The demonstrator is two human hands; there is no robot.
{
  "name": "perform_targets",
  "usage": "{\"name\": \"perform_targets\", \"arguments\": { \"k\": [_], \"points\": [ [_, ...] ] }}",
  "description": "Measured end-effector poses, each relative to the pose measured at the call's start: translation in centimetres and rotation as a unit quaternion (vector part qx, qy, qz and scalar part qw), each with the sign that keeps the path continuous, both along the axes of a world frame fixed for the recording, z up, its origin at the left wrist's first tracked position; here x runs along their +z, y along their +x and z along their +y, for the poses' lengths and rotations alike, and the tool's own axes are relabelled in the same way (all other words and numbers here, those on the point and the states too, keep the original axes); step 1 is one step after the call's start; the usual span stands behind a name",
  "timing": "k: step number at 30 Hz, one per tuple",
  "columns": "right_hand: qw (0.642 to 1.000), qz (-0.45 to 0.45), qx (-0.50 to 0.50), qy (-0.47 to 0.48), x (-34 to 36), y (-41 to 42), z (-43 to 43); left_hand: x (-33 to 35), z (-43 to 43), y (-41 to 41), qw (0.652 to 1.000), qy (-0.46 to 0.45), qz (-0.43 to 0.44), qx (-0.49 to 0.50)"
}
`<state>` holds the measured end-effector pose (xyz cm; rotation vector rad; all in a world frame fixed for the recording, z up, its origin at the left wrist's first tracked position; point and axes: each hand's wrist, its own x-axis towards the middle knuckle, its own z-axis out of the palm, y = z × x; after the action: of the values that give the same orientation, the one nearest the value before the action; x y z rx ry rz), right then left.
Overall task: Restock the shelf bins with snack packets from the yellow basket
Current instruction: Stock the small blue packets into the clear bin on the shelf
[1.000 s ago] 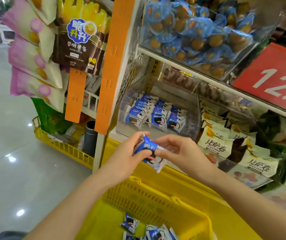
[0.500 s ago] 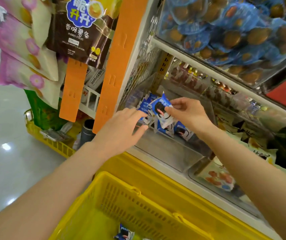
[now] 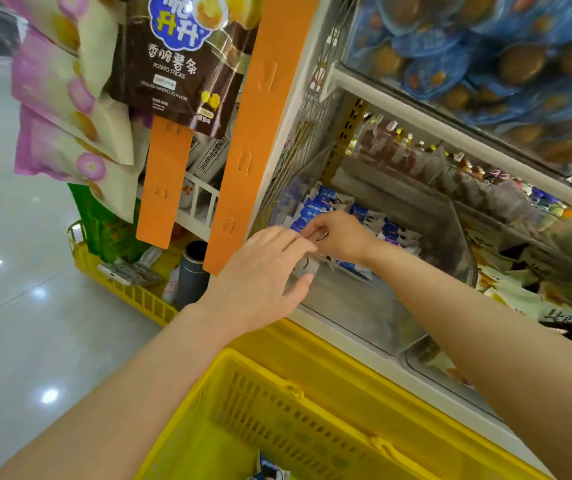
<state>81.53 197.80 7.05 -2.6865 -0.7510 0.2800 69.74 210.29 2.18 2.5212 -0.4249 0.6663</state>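
A clear shelf bin (image 3: 353, 306) holds several blue-and-white snack packets (image 3: 326, 202) at its back left. My right hand (image 3: 341, 237) reaches into the bin, its fingers curled and pinching a blue snack packet (image 3: 307, 221) down among the others. My left hand (image 3: 263, 271) is at the bin's front left corner with straight fingers, their tips meeting my right hand's fingers. Below my arms stands the yellow basket (image 3: 277, 379); one blue packet (image 3: 270, 469) shows at its bottom edge.
An orange strip (image 3: 263, 133) runs down the shelf post left of the bin. Potato stick bags (image 3: 180, 64) and pink bags (image 3: 62, 98) hang further left. A second yellow basket (image 3: 128, 289) sits on the floor. Neighbouring bins (image 3: 554, 306) hold other snacks.
My right hand has gone from in front of the shelf into the bin and lowered the blue packet among the others. My left hand let go of the packet and followed to the bin's front.
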Motion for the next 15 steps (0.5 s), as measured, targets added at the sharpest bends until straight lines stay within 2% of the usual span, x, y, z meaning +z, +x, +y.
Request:
{"name": "perform_targets", "arguments": {
  "k": [4, 8, 11, 13, 15],
  "points": [
    [0.997, -0.019, -0.041, 0.061, 0.7, -1.5, -1.1, 0.2, -0.8, -0.3, 1.0, 0.017, 0.007, 0.017],
    [0.987, -0.097, -0.068, 0.111, 0.5, -5.9, -4.0, 0.1, -1.5, -0.6, 0.999, 0.029, 0.014, 0.042],
    [0.99, -0.141, -0.018, 0.023, -0.9, -10.1, -6.9, -0.3, -2.4, -1.3, 0.997, 0.038, 0.025, 0.059],
    [0.976, -0.214, 0.021, -0.047, -2.0, -12.3, -8.7, -0.5, -2.9, -1.9, 0.997, 0.049, 0.028, 0.061],
    [0.966, -0.247, 0.043, -0.062, -3.0, -13.9, -10.2, -0.6, -3.4, -2.9, 0.997, 0.046, 0.029, 0.052]
  ]
}}
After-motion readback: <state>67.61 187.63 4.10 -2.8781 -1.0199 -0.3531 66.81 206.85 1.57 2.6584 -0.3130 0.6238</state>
